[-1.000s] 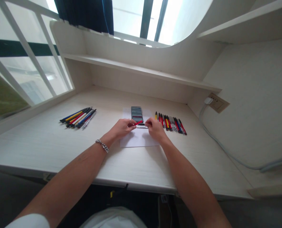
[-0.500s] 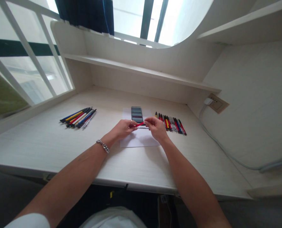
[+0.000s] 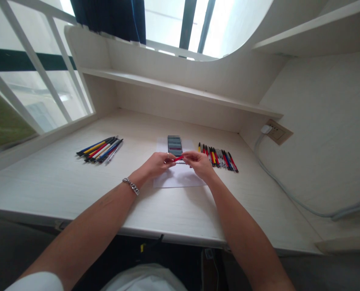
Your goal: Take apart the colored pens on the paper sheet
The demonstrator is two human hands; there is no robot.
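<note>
Between my two hands is a small red pen part (image 3: 178,158), most likely a barrel, held over a white sheet of paper (image 3: 180,180). My left hand (image 3: 160,163) pinches its left end, and a ring shows on one finger. The fingers of my right hand (image 3: 200,162) close on its right end. Just behind the hands a phone (image 3: 174,144) with a lit screen lies on the paper. Another slim thing lies under the fingers, mostly hidden. To the right, several pens (image 3: 218,157) lie side by side in a row, partly covered by my right hand.
A loose pile of several pens (image 3: 101,150) in mixed colours lies on the desk (image 3: 61,182) at left. A low shelf (image 3: 174,89) runs along the back. At right, a white plug with a grey cable (image 3: 274,180) sits in a wall socket (image 3: 279,132).
My right hand has shifted slightly left, its fingers nearer my left hand and covering more of the red part's right end. The pens and phone stay put.
</note>
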